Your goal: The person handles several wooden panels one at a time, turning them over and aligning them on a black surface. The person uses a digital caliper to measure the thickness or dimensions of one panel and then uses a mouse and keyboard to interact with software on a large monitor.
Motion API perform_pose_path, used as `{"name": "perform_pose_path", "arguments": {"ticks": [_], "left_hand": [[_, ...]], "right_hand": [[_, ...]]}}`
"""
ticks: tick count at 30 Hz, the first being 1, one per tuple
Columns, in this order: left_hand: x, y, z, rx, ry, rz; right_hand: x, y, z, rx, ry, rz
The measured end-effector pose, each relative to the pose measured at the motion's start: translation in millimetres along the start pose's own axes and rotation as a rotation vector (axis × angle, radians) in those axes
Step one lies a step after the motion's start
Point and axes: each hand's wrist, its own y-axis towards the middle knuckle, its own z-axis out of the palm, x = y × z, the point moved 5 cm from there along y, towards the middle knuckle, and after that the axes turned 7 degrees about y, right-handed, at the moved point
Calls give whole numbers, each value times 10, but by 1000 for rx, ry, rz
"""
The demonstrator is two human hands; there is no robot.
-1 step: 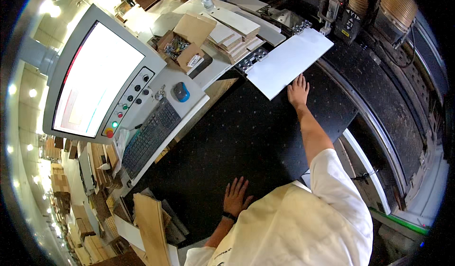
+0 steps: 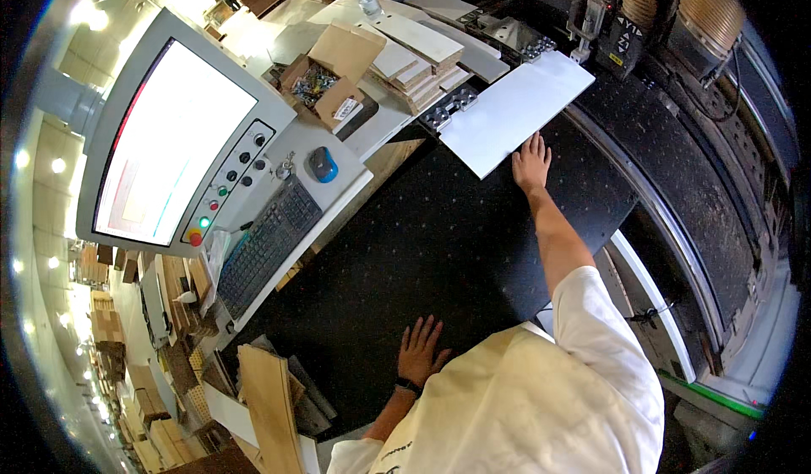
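Note:
A white rectangular panel (image 2: 517, 111) lies at the far side of the black machine table (image 2: 397, 237), its far-left edge against metal clamps (image 2: 460, 100). My right hand (image 2: 532, 163) reaches out with spread fingers, its fingertips at the panel's near edge. Whether they press on the panel or only on the table beside it, I cannot tell. Close to my body, my left hand (image 2: 418, 350) rests flat on the black table, fingers apart, with a dark band (image 2: 409, 384) at its wrist. Neither hand grips anything.
On the left stand a control screen (image 2: 173, 144) with knobs, a keyboard (image 2: 270, 246) and a blue-black mouse (image 2: 322, 164). Behind are an open cardboard box (image 2: 325, 85) of small metal parts and stacked boards (image 2: 418, 51). Machine heads with hoses (image 2: 638, 1) hang far right; wood offcuts (image 2: 270, 402) lean lower left.

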Motion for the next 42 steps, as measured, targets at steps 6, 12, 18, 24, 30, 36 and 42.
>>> {"name": "perform_pose_path", "arguments": {"ticks": [6,12,18,24,30,36,42], "left_hand": [[45,-41,7,70,-8,-36],[30,-48,-138,-20,-71,-103],[190,-157,-154,-349,-143,-320],[799,-687,-13,-512,3,-713],[1056,-1002,219,-577,190,-740],[1045,-979,218,-597,96,-721],[975,-948,89,-601,79,-729]], "right_hand": [[137,-77,-33,-2,-1,11],[104,-219,-257,-233,275,27],[851,-1834,-653,-62,620,-529],[1227,-2961,-431,500,641,-915],[1261,-2943,-403,479,600,-905],[1229,-2955,-386,456,607,-886],[1277,-2987,-417,426,540,-922]]}}
